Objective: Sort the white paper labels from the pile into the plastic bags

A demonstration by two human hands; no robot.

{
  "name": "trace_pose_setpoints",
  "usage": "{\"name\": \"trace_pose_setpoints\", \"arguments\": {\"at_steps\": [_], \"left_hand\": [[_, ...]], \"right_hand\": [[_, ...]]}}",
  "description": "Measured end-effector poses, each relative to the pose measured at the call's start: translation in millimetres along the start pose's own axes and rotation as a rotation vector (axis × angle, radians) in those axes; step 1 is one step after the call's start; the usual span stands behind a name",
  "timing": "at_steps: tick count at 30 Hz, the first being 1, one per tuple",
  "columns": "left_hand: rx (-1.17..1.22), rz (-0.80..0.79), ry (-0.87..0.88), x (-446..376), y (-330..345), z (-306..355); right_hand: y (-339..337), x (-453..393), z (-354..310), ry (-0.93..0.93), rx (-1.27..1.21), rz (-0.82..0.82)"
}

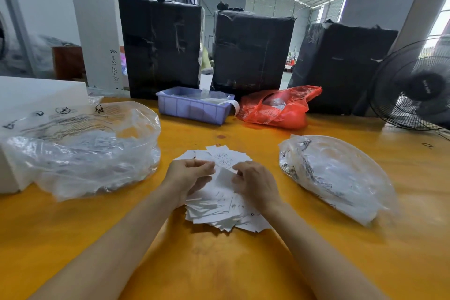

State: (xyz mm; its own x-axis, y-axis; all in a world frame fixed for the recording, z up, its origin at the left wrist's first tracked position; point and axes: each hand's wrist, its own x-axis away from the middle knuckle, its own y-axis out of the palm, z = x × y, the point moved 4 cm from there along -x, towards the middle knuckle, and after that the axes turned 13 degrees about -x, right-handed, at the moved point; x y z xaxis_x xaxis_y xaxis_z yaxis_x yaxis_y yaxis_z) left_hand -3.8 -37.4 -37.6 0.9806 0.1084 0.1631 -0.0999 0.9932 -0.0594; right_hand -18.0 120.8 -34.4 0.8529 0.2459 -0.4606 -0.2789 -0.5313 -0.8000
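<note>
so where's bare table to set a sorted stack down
Bare yellow table lies nearest the person, between the forearms below the label pile. Another patch sits between the pile and the blue bin. Crowded: the left clear bag and right clear bag flank both hands, left hand and right hand.

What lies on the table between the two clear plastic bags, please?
In the head view, the pile of white labels lies between the left bag and right bag, with both hands on it.

You can read "XL" on a label [252, 214] in the pile; "NG" on the right bag [283, 157]; other print illegible.
</note>
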Motion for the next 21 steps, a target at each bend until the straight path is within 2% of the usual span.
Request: {"name": "trace_pose_setpoints", "arguments": {"at_steps": [4, 7, 15, 18, 21], "left_hand": [[0.091, -0.056, 0.027, 6, 6, 0], [0.119, -0.042, 0.044, 7, 9, -1], [0.181, 0.038, 0.080, 5, 6, -4], [0.229, 0.037, 0.070, 6, 7, -6], [0.272, 0.032, 0.075, 6, 9, -7]], "right_hand": [[-4, 4, 14, 0.184, -0.260, 0.091], [-5, 8, 21, 0.262, -0.360, 0.120], [-37, 17, 10, 0.105, -1.016, 0.357], [-39, 19, 9, 0.104, -1.136, 0.380], [-36, 19, 9, 0.107, -1.151, 0.406]]}}
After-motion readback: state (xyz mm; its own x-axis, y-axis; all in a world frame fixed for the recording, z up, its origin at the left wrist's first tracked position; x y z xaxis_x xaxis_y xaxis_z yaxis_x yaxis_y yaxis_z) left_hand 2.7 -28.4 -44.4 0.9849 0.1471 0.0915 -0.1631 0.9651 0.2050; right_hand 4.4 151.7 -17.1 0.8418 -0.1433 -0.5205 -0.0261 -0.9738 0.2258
